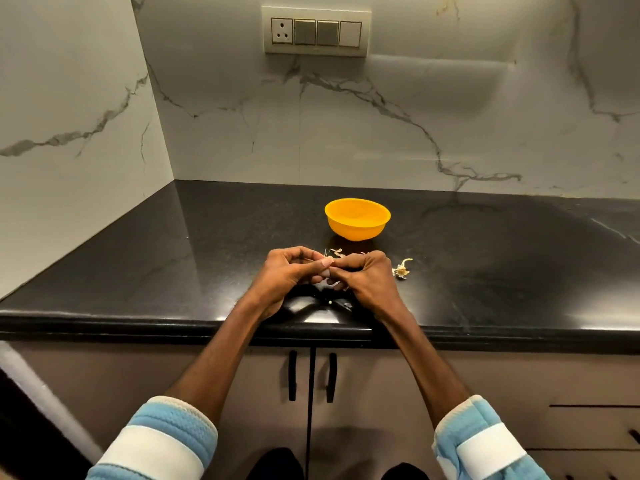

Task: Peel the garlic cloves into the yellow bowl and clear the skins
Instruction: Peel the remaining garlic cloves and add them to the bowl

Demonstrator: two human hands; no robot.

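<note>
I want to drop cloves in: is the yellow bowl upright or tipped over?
Upright: the yellow bowl stands on its base, opening facing up.

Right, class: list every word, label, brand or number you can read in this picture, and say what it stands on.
None can be read. The switch plate, yellow bowl, counter and cabinet doors bear no writing, logos or numbers that show.

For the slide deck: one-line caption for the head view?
Left hand and right hand pinch a garlic clove over the black counter; yellow bowl beyond, skins scattered nearby.
</note>
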